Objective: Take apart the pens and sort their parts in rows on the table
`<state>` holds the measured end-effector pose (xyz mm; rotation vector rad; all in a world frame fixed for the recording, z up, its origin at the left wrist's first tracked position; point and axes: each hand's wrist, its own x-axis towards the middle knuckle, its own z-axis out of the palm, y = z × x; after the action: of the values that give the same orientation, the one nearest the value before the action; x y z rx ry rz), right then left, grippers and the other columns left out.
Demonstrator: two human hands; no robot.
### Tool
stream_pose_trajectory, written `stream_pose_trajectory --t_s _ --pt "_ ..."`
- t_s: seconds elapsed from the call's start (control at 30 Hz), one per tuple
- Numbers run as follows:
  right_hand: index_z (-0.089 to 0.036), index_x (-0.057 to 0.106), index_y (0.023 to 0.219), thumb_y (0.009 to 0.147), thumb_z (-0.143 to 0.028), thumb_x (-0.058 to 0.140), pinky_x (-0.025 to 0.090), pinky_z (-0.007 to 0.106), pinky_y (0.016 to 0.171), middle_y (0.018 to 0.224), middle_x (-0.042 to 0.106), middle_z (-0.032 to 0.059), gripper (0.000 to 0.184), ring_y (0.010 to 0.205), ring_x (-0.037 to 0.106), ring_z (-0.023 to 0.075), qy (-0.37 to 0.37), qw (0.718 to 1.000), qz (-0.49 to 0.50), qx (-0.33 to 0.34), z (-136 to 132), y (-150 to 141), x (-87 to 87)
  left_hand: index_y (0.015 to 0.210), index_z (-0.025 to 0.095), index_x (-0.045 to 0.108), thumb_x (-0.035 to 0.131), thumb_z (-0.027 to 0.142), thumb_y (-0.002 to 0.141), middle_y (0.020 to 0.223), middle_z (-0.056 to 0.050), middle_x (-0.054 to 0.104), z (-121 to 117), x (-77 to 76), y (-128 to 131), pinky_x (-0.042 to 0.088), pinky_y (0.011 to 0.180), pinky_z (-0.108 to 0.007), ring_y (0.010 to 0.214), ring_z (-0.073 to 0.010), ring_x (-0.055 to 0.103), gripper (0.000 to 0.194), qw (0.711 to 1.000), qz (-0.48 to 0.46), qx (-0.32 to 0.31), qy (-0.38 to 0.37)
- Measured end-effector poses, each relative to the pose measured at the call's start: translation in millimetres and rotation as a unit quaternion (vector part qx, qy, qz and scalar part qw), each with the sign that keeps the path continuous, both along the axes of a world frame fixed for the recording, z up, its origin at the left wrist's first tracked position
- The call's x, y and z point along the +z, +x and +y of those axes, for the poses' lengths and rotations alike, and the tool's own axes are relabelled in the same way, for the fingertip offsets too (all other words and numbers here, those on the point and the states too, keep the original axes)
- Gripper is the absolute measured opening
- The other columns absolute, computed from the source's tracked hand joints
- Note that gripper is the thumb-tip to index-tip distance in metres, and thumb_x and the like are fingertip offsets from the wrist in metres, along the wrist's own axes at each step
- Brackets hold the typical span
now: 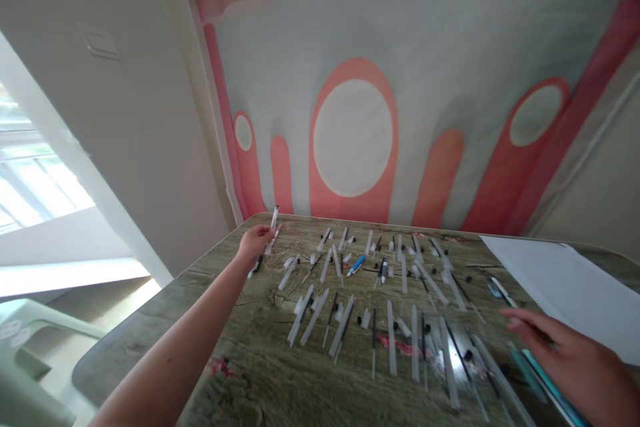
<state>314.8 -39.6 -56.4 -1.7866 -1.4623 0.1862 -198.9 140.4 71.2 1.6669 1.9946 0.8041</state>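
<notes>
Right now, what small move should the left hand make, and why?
Perhaps lower the white pen onto the table: the left hand seems to pinch it, tip raised, and a slim pale piece lies close by.

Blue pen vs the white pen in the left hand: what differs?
- Colour: the blue pen is mostly blue; the white pen is whitish with a dark end.
- Pose: the blue pen lies on the table; the white pen points up from the fingers of the left hand.
- Visibility: the blue pen is uncovered; the white pen is partly hidden by fingers.
Shared: both are slim and straight.
</notes>
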Motion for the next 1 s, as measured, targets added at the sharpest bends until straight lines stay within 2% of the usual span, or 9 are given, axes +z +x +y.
stream_pose_trajectory --t_s 0.13,0.2,0.27,0.33,0.4,0.5,0.67,0.83,1.0 --pt "-0.033 0.066 0.097 0.077 -0.053 0.053 0.048 0.039 0.081 0.096 0.071 0.0058 0.031 0.089 0.065 0.0274 -0.088 0.984 0.107 0.115 -12.9 -71.2 58.7 0.095 0.017 0.06 0.055 0.045 0.08 0.084 -0.002 0.065 -63.1 -19.5 102.7 0.045 0.067 -0.021 0.071 -0.0099 0.058 0.032 0.97 -0.143 -0.194 -0.032" --pt "-0.03 0.06 0.112 0.082 -0.051 0.048 0.047 0.037 0.086 0.11 0.067 0.0056 0.038 0.099 0.061 0.0249 -0.096 0.955 0.215 0.18 -18.4 -103.2 75.5 0.092 0.015 0.058 0.06 0.045 0.076 0.078 -0.003 0.063 -104.7 -29.9 150.5 0.044 0.066 -0.024 0.067 -0.011 0.058 0.033 0.863 -0.348 -0.337 -0.14" --pt "-0.027 0.058 0.114 0.085 -0.05 0.047 0.049 0.033 0.083 0.113 0.064 0.0057 0.039 0.095 0.061 0.022 -0.085 0.93 0.289 0.21 -23.3 -126.9 83.9 0.086 0.014 0.057 0.065 0.044 0.072 0.075 -0.004 0.061 -139.3 -37.8 191.5 0.044 0.063 -0.026 0.062 -0.0118 0.057 0.034 0.762 -0.459 -0.395 -0.23" --pt "-0.024 0.06 0.11 0.085 -0.051 0.045 0.053 0.026 0.057 0.108 0.066 0.0073 0.04 0.064 0.062 0.0154 -0.081 0.903 0.365 0.211 -26.3 -141.0 85.0 0.08 0.013 0.055 0.065 0.044 0.072 0.073 -0.004 0.058 -161.0 -43.8 225.1 0.044 0.06 -0.027 0.057 -0.0117 0.055 0.034 0.693 -0.529 -0.404 -0.275" --pt "-0.023 0.061 0.103 0.083 -0.055 0.046 0.038 0.017 0.031 0.102 0.067 0.0068 0.04 0.038 0.045 0.0061 -0.084 0.876 0.441 0.176 -26.9 -146.2 80.9 0.075 0.012 0.053 0.064 0.046 0.071 0.068 -0.003 0.055 -170.7 -49.6 251.1 0.043 0.057 -0.028 0.053 -0.0108 0.052 0.037 0.659 -0.583 -0.374 -0.294" --pt "-0.021 0.059 0.092 0.079 -0.058 0.051 0.022 0.011 0.025 0.085 0.067 0.0023 0.039 0.03 0.03 0.0003 -0.083 0.833 0.532 0.128 -25.3 -144.2 70.0 0.073 0.013 0.049 0.065 0.044 0.069 0.063 0.001 0.048 -174.8 -59.8 275.1 0.039 0.051 -0.025 0.048 -0.008 0.045 0.035 0.648 -0.639 -0.299 -0.286" --pt "-0.022 0.056 0.08 0.077 -0.062 0.051 0.024 0.013 0.026 0.046 0.047 -0.0074 0.041 0.029 0.032 0.0045 -0.092 0.801 0.576 0.133 -27.0 -140.7 56.5 0.076 0.018 0.041 0.063 0.046 0.07 0.058 0.006 0.04 -184.3 -74.5 284.4 0.023 0.042 -0.018 0.042 -0.0041 0.032 0.036 0.638 -0.651 -0.277 -0.302" --pt "-0.023 0.053 0.074 0.078 -0.065 0.044 0.032 0.02 0.03 0.062 0.061 0.0 0.044 0.034 0.044 0.0095 -0.051 0.83 0.543 0.122 -29.6 -144.5 55.4 0.084 0.022 0.036 0.06 0.049 0.072 0.054 0.009 0.034 -197.3 -75.5 287.6 0.013 0.041 -0.018 0.039 -0.0028 0.022 0.038 0.684 -0.634 -0.234 -0.276" --pt "-0.023 0.051 0.076 0.084 -0.059 0.041 0.039 0.023 0.038 0.075 0.065 0.0012 0.038 0.04 0.047 0.0105 -0.049 0.819 0.555 0.141 -31.0 -144.8 57.2 0.08 0.021 0.037 0.059 0.053 0.071 0.053 0.009 0.033 -202.1 -73.5 287.9 0.013 0.042 -0.018 0.039 -0.0028 0.021 0.04 0.674 -0.64 -0.241 -0.281"
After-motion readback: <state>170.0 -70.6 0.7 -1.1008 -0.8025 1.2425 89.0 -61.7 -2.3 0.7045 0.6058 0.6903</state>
